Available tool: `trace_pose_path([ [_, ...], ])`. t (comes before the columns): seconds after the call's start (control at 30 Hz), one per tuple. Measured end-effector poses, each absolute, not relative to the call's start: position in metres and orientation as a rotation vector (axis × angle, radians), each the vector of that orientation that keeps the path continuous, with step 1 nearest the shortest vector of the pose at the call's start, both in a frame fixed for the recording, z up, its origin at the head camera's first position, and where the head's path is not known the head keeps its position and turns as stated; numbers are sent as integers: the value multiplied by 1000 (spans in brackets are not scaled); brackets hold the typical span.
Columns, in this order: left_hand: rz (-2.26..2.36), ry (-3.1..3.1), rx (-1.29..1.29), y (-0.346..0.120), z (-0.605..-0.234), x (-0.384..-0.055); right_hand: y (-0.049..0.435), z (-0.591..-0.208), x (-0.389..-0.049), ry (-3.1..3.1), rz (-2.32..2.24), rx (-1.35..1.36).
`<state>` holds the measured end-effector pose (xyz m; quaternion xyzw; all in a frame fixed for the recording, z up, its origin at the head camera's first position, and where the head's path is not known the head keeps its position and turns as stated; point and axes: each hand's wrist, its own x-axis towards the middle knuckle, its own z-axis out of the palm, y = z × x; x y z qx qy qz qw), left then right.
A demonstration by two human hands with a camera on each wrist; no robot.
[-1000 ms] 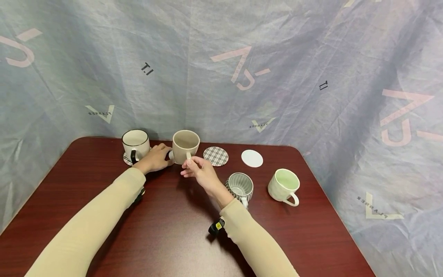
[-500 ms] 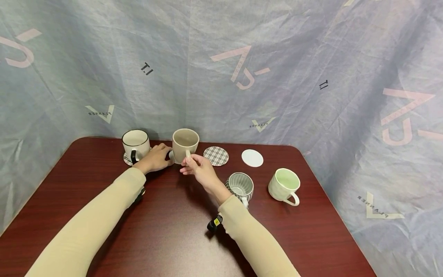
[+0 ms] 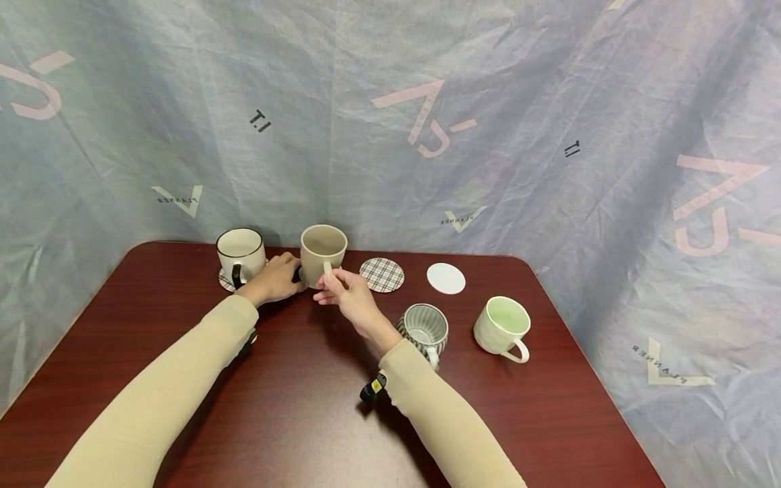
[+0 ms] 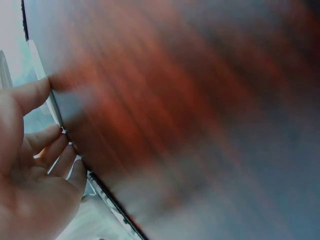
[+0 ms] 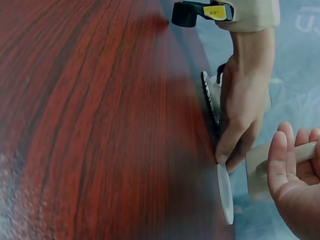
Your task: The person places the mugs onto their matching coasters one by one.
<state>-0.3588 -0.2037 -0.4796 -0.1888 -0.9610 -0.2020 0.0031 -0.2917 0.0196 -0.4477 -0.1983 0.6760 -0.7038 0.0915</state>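
On the bench (image 3: 293, 407) I watch remotely, leftmost mug (image 3: 242, 256) on the leftmost coaster (image 3: 226, 280), second mug (image 3: 315, 261) above the second coaster (image 5: 225, 192), third coaster (image 3: 382, 275) and end coaster (image 3: 446, 278) rightward, third mug (image 3: 425, 327) before them, rightmost mug (image 3: 502, 327) to its right.

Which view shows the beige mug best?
Head view: the beige mug shows rim and body clearly. Right wrist view: partly hidden by the right hand. Left wrist view: at most an unclear pale sliver.

Head view: highest, farthest back, facing forward and down over table (image 3: 293, 407) to backdrop (image 3: 342, 135). Left wrist: low, close, rolled, left hand (image 4: 35, 180) at left edge. Right wrist: low, rolled, table edge near vertical; right hand (image 5: 300, 195) close. Head and right wrist share both hands and beige mug (image 3: 314, 263).
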Motion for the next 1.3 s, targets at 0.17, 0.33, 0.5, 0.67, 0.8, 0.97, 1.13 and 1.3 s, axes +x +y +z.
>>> trace_pose_path([
  [0.17,-630,-3036,-571,-200,-474,-356,18,-451,-296,2007,-2103,-570],
  [0.33,-628,-3032,-571,-201,-478,-359,18,-455,-302,2019,-2110,-545],
  [0.5,-619,-3005,-600,-205,-487,-367,16,-456,-306,2028,-2109,-546],
  [0.67,-633,-3006,-598,-207,-490,-370,14,-459,-310,2034,-2105,-538],
  [0.8,-629,-3011,-604,-206,-489,-369,13,-461,-312,2040,-2102,-521],
  [0.97,-637,-3020,-598,-206,-488,-367,13,-462,-314,2037,-2091,-521],
  [1.13,-631,-3028,-600,-205,-487,-367,11,-464,-315,2013,-2113,-501],
  [1.3,-622,-3021,-598,-207,-489,-368,8,-465,-316,2020,-2118,-488],
])
